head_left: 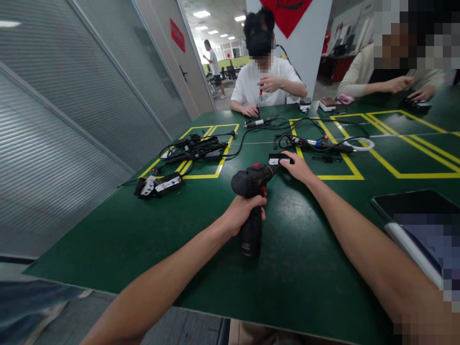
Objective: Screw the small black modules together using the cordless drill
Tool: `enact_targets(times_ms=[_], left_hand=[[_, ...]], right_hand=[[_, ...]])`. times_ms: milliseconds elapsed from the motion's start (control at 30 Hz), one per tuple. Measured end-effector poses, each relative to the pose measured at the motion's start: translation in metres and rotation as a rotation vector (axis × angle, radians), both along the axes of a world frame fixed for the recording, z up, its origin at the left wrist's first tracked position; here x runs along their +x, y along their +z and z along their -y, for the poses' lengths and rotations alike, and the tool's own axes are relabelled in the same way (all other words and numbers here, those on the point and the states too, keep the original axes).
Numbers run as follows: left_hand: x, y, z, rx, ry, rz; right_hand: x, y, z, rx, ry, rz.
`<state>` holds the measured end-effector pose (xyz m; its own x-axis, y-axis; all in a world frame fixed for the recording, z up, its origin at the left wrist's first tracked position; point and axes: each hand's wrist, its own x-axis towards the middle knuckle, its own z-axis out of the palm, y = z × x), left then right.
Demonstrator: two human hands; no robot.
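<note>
My left hand [244, 213] is wrapped round the grip of a black cordless drill [250, 235] with red accents. The drill's chuck points forward and to the right, close to a small black box-shaped piece with a white label [274, 160]. Pressed on that piece from the right are the fingers of my right hand [295, 166], holding it on the green table [201, 211]. Whether the drill's tip touches the piece I cannot tell.
Bundled black cables and adapters [199, 148] lie at the left, by a black piece with white labels [168, 184]. More cables and a pen-like tool [316, 143] lie ahead on the right. Tablet-like devices [417, 206] rest near my right arm. Two people sit across the table.
</note>
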<state>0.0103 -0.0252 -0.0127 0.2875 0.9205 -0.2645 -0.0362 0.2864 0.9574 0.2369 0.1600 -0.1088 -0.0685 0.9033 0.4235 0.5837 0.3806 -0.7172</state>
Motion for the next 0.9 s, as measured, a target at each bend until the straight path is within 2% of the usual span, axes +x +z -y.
enact_targets(times_ms=[900], left_hand=[[-0.002, -0.0025, 0.0006, 0.019, -0.022, -0.001]], right_hand=[[-0.0034, 0.0045, 0.0041, -0.021, -0.019, -0.003]])
